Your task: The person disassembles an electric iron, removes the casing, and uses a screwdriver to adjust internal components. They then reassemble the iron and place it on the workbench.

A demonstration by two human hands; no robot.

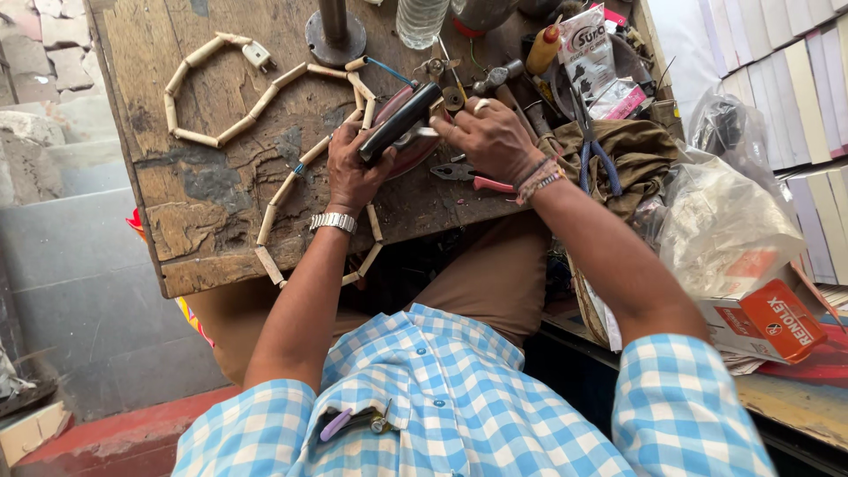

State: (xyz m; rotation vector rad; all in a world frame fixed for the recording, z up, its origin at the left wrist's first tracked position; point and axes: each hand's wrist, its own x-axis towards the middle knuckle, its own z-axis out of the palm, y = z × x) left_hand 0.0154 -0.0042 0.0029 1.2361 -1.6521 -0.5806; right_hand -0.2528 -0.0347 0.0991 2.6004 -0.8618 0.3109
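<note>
Left hand (352, 168) is gripping the black-handled clothes iron (402, 124) on the counter (203, 203); right hand (490, 137) is pressing fingers closed at its front. Risk: iron is slipping, pinching fingers or snagging the beaded cord (291, 177).

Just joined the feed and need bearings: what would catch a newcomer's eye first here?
Both hands meet mid-bench: the left hand and right hand grip a black-handled appliance. A cord strung with cream tubes loops across the worn wooden bench to the left, and pliers lie under the right hand.
</note>
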